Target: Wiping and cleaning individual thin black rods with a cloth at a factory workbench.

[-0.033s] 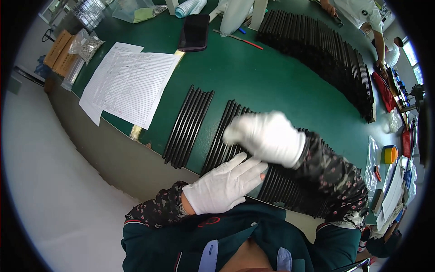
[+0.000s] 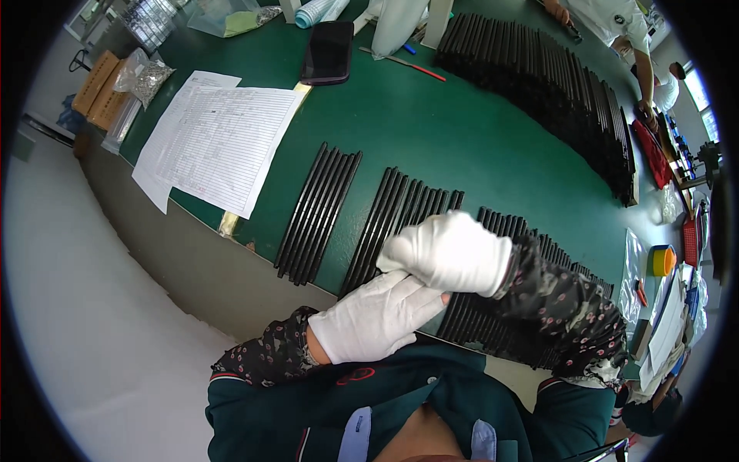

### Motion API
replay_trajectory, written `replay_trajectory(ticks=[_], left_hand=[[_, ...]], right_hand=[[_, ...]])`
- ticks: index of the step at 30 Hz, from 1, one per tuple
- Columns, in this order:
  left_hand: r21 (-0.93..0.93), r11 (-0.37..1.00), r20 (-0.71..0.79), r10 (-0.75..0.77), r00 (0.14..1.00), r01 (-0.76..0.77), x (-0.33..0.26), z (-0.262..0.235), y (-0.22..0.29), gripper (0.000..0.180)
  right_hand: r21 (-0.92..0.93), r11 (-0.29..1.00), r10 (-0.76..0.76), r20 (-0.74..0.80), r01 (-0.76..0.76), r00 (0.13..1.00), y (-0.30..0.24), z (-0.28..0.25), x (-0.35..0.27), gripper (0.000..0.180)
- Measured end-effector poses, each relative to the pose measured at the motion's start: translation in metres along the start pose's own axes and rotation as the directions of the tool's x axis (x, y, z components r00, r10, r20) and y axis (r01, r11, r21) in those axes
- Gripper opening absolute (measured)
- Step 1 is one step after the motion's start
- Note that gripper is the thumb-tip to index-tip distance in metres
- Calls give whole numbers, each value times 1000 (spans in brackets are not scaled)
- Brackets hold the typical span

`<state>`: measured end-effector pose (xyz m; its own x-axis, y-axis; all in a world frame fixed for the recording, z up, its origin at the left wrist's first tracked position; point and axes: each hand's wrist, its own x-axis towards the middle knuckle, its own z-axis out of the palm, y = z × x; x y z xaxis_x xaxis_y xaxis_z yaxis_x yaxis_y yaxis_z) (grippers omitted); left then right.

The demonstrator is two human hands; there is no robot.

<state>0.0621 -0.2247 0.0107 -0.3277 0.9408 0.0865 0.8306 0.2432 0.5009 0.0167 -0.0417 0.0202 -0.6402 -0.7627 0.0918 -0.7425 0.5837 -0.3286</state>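
My left hand [image 2: 377, 317], in a white glove, lies flat with fingers stretched out over the near ends of a middle group of black rods [image 2: 379, 219]. A bare fingertip pokes out of the glove. My right hand [image 2: 449, 252], also gloved in white, is curled closed just above the left fingers and covers part of the same rods. Whatever its fingers may hold is hidden. To the left lies a separate row of black rods [image 2: 318, 212], side by side. Another group of black rods [image 2: 471, 319] lies to the right, partly under my right forearm.
A large batch of black rods [image 2: 539, 92] fills the far right of the green table [image 2: 416, 123]. Printed sheets [image 2: 219, 146], a phone [image 2: 327, 52] and a red thin tool [image 2: 419, 71] lie beyond. A co-worker's arm [image 2: 645, 81] reaches in at far right, near orange tape [image 2: 662, 262].
My right hand has come down toward me and closer to my left hand, uncovering the far ends of the middle rods. The left hand stays nearly in place.
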Motion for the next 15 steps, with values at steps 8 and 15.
replay_trajectory(ticks=[8, 15], left_hand=[[18, 1000, 23, 17, 1000, -18, 6, -5, -4, 69], [57, 998, 13, 40, 999, -41, 4, -3, -2, 69]], right_hand=[[37, 983, 180, -351, -178, 919, 28, -24, -3, 14], [127, 803, 555, -516, -582, 653, 92, -46, -26, 20]])
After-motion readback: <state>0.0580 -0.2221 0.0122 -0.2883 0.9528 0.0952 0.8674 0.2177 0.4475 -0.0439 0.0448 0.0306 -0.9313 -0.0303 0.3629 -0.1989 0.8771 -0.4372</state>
